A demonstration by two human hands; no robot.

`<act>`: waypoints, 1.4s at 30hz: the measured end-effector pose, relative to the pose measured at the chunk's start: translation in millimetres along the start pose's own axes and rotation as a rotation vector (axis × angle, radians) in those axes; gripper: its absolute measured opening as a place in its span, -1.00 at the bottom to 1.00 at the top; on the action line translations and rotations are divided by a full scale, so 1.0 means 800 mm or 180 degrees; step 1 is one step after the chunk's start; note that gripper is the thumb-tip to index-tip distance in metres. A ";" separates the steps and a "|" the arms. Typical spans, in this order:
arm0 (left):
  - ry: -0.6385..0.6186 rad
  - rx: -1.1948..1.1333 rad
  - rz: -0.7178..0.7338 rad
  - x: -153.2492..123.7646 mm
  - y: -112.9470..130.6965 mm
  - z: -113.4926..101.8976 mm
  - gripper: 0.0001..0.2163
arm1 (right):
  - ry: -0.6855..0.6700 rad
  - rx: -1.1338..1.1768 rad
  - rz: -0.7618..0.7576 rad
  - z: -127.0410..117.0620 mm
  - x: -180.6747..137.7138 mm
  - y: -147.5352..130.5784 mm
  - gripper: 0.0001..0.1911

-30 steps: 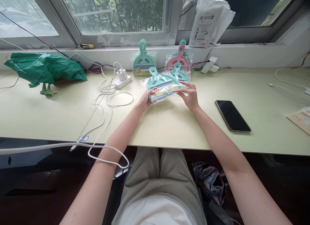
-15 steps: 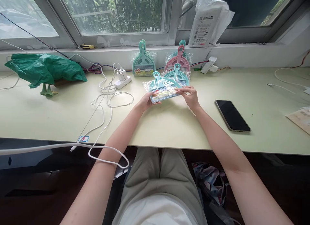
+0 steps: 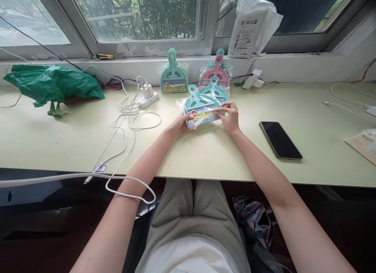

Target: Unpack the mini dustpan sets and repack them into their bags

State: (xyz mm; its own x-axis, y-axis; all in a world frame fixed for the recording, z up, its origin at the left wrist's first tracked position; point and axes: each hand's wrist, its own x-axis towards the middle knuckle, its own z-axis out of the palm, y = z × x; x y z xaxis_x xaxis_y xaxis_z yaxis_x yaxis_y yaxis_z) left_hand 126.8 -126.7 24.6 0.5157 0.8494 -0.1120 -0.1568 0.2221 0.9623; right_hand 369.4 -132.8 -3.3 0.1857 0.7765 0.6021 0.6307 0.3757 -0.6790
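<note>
A teal dustpan and brush set (image 3: 199,104) in clear plastic wrap is held tilted above the table, its handle pointing away from me. My left hand (image 3: 182,123) grips its lower left corner, thumb on top. At the right edge, my right hand (image 3: 230,117) pinches the wrap beside the yellow printed label. Just behind it stands another teal set (image 3: 214,91), partly covered by the held one. Farther back a pink set (image 3: 216,72) leans at the wall with teal ones behind it. To the left, several teal sets (image 3: 174,75) stand stacked together.
A black phone (image 3: 280,140) lies to the right on the table (image 3: 205,155). White cables (image 3: 133,124) run from a power strip (image 3: 148,100) at left, one looping over my left forearm. A green plastic bag (image 3: 55,84) sits far left; a white package (image 3: 248,30) stands on the sill.
The held dustpan and brush set has tipped more upright, so its label shows more clearly. Both hands stay on it, with the left slightly shifted right.
</note>
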 end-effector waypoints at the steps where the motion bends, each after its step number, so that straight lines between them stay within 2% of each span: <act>1: -0.0022 0.0021 0.0027 0.000 -0.001 0.000 -0.52 | -0.0054 0.0111 0.0054 0.000 0.000 0.001 -0.87; 3: -0.0049 0.0079 0.0082 0.001 -0.002 0.000 -0.48 | -0.0136 0.0423 0.0303 0.001 0.000 0.003 -0.71; 6: -0.0082 0.0204 0.0125 0.000 -0.002 0.000 -0.48 | -0.0281 0.1242 0.1073 0.004 0.001 0.007 -0.47; 9: -0.0087 0.0324 0.0114 -0.002 0.000 0.002 -0.49 | -0.0689 0.2071 0.1905 0.004 0.002 0.009 -0.60; 11: -0.0075 0.0333 0.0095 -0.002 0.001 0.003 -0.49 | -0.0832 0.2347 0.2146 0.002 0.003 0.007 -0.71; 15: 0.0080 0.0296 0.0063 -0.003 0.001 0.006 -0.39 | -0.0751 0.2516 0.2172 -0.002 0.002 -0.001 -0.78; 19: 0.0198 0.0529 0.0233 -0.009 0.003 0.012 -0.17 | -0.0607 0.2492 0.2244 -0.002 0.001 -0.002 -0.84; 22: 0.0188 0.0722 0.0554 -0.016 0.007 0.016 -0.05 | -0.0385 0.2526 0.2314 0.000 0.001 0.001 -0.89; 25: -0.0045 0.1092 0.1033 -0.015 0.006 0.014 -0.04 | -0.0173 0.2573 0.2387 0.000 0.003 0.003 -0.89; 27: -0.0127 0.1431 0.1293 -0.009 0.000 0.009 -0.13 | -0.0136 0.2602 0.2396 -0.001 0.003 0.003 -0.88; 29: 0.0041 0.1739 0.1341 0.001 -0.009 0.003 -0.40 | -0.0154 0.2616 0.2409 -0.002 0.003 0.002 -0.88; 31: 0.0309 0.1827 0.1167 0.011 -0.015 -0.002 -0.66 | -0.0216 0.2612 0.2404 -0.002 0.003 0.001 -0.87; 34: 0.0425 0.1704 0.0966 0.019 -0.019 -0.006 -0.70 | -0.0330 0.2609 0.2344 -0.001 0.002 -0.002 -0.85; 40: 0.0744 0.1413 0.0875 0.014 -0.016 0.004 -0.82 | -0.0420 0.2658 0.2197 0.001 0.001 0.000 -0.72; 42: 0.0844 0.1396 0.0915 0.011 -0.016 0.006 -0.77 | -0.0488 0.2638 0.2118 0.002 0.001 0.002 -0.65</act>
State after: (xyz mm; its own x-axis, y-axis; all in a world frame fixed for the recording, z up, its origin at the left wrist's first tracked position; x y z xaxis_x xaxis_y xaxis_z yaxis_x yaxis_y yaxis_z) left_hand 137.5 -124.5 12.5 0.2671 0.9494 0.1650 0.1332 -0.2059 0.9695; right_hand 369.7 -130.6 -4.7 0.1706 0.9852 -0.0138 -0.2807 0.0351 -0.9591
